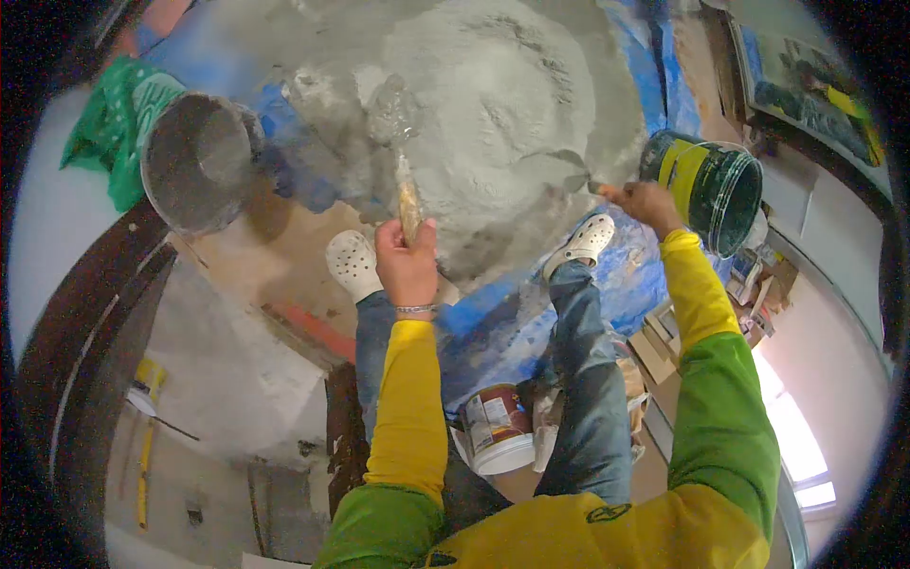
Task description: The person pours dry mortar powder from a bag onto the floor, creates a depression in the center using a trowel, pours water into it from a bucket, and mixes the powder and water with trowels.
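- A round grey bucket (pixel 171 156) stands beside a green plastic bag (pixel 118 123).
- The left hand (pixel 408 261) clamps a wooden-handled, grey-smeared trowel (pixel 406 180).
- A broad pale-grey powder mound (pixel 493 104) lies beyond.
- The right hand (pixel 647 204), well apart, grips an orange-handled tool (pixel 601 190) at the mound's edge, beside a dark, yellow-green-banded bucket (pixel 687 178).

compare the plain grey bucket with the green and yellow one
The grey bucket is dull grey, while the green bucket is dark green with a yellow band. The grey bucket's mouth looks wider in this view than the green bucket's. The green bucket is close to the right hand; the grey bucket is beside a green bag. Both are round.
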The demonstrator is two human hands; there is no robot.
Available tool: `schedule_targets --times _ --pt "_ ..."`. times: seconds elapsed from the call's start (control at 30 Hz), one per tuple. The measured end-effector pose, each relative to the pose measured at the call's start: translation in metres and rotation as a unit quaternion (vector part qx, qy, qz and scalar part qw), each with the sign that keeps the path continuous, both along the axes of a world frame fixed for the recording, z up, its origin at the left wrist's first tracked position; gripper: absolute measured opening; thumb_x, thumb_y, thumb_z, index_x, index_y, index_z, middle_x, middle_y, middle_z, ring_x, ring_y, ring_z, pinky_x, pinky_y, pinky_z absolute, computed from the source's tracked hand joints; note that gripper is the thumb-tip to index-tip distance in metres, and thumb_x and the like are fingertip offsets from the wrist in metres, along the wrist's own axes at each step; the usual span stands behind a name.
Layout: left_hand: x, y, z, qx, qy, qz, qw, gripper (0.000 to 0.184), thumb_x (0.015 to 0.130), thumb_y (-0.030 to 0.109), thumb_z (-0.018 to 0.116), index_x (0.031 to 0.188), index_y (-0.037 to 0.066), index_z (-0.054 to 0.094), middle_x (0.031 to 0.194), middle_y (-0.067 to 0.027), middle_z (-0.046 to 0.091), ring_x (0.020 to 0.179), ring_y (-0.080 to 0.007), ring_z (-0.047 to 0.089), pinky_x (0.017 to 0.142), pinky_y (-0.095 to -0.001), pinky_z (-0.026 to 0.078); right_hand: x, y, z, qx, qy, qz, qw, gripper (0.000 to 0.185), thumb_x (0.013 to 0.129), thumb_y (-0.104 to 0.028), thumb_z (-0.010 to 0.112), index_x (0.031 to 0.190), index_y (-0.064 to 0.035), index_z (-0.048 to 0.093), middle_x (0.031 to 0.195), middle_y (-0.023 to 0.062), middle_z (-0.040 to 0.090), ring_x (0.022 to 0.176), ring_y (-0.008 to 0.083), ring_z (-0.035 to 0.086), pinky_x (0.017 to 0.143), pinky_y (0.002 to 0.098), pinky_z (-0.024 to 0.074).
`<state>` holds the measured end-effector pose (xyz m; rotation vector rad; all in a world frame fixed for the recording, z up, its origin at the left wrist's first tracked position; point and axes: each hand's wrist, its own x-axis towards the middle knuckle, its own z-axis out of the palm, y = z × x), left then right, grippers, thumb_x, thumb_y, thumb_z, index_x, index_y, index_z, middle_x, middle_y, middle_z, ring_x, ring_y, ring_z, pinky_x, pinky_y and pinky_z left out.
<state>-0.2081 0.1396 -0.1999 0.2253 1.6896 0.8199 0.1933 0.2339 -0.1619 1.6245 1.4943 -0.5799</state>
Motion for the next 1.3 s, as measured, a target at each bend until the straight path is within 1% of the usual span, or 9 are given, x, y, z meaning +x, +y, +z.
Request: schedule_targets --times 0.17,0.23,0.37,0.5,0.6,0.67,0.87,1.03,1.3 --pt "0.007 0.003 0.006 -0.009 0.023 -0.009 1.000 0.043 0.081 0.021 0.077 0.109 0.005 0.048 0.078 -0.0025 0.058 0.055 -0.0092 0.052 0.043 -0.0238 0.040 0.022 0.067 0.007 0.073 -0.062 0.072 0.993 0.057 0.080 -0.064 0.058 0.092 -0.0110 0.073 0.092 0.0188 0.070 0.088 0.0371 0.067 0.076 0.0482 0.0511" --pt "0.007 0.005 0.010 -0.012 0.025 -0.019 0.999 0.044 0.080 0.021 0.077 0.110 0.005 0.048 0.078 -0.0025 0.058 0.055 -0.0090 0.052 0.043 -0.0237 0.040 0.020 0.091 0.010 0.196 -0.008 0.189 0.962 0.062 0.077 -0.069 0.060 0.072 -0.0087 0.072 0.072 0.0177 0.067 0.070 0.0368 0.067 0.062 0.0469 0.0512" --pt "0.010 0.005 0.008 -0.011 0.050 -0.057 0.997 0.042 0.080 0.022 0.077 0.107 0.004 0.051 0.078 -0.0020 0.059 0.056 -0.0083 0.053 0.045 -0.0231 0.041 0.004 0.136 0.023 0.258 0.015 0.213 0.942 0.063 0.077 -0.069 0.059 0.066 -0.0080 0.070 0.071 0.0181 0.067 0.068 0.0375 0.067 0.062 0.0464 0.0514" --pt "0.007 -0.003 -0.009 0.015 0.044 -0.078 0.996 0.037 0.081 0.022 0.076 0.102 0.003 0.053 0.076 -0.0014 0.059 0.056 -0.0078 0.053 0.045 -0.0229 0.042 -0.001 0.123 0.018 0.171 0.003 0.126 0.977 0.057 0.085 -0.059 0.058 0.090 -0.0037 0.069 0.084 0.0225 0.068 0.071 0.0379 0.067 0.066 0.0469 0.0518" --pt "0.011 0.002 -0.007 0.016 0.035 -0.080 0.996 0.033 0.080 0.021 0.076 0.098 0.003 0.055 0.075 -0.0013 0.059 0.057 -0.0079 0.053 0.047 -0.0232 0.043 -0.021 0.069 0.032 0.043 0.172 -0.170 0.969 0.051 0.092 -0.047 0.056 0.114 -0.0011 0.061 0.094 0.0251 0.067 0.083 0.0366 0.068 0.074 0.0447 0.0520" --pt "0.013 0.006 -0.004 0.002 0.072 -0.106 0.992 0.036 0.078 0.022 0.077 0.102 0.001 0.060 0.084 -0.0073 0.066 0.073 -0.0139 0.060 0.067 -0.0294 0.049 -0.046 0.023 0.033 0.119 0.264 -0.107 0.951 0.049 0.094 -0.045 0.053 0.114 -0.0011 0.061 0.093 0.0229 0.068 0.088 0.0359 0.067 0.078 0.0429 0.0515" --pt "0.020 0.015 0.000 0.028 0.116 -0.184 0.976 0.039 0.073 0.021 0.078 0.103 0.003 0.061 0.089 -0.0143 0.068 0.080 -0.0248 0.066 0.073 -0.0352 0.051 -0.132 -0.007 0.046 0.082 0.278 -0.129 0.948 0.047 0.096 -0.048 0.047 0.124 -0.0113 0.059 0.100 0.0205 0.068 0.093 0.0405 0.065 0.080 0.0447 0.0515" --pt "0.028 0.028 0.011 0.024 0.164 -0.261 0.951 0.038 0.074 0.020 0.079 0.102 0.000 0.063 0.084 -0.0097 0.068 0.072 -0.0172 0.062 0.068 -0.0312 0.050 -0.110 -0.015 0.013 0.154 0.250 -0.036 0.955 0.046 0.096 -0.049 0.046 0.126 -0.0160 0.058 0.099 0.0188 0.068 0.089 0.0393 0.065 0.076 0.0471 0.0525" --pt "0.028 0.026 0.008 0.000 0.130 -0.270 0.954 0.041 0.076 0.026 0.077 0.105 0.000 0.064 0.086 -0.0099 0.068 0.075 -0.0164 0.063 0.068 -0.0310 0.050 -0.092 -0.010 -0.040 0.196 0.122 -0.088 0.969 0.037 0.094 -0.042 0.053 0.120 -0.0178 0.059 0.090 0.0187 0.068 0.079 0.0420 0.065 0.066 0.0506 0.0512"
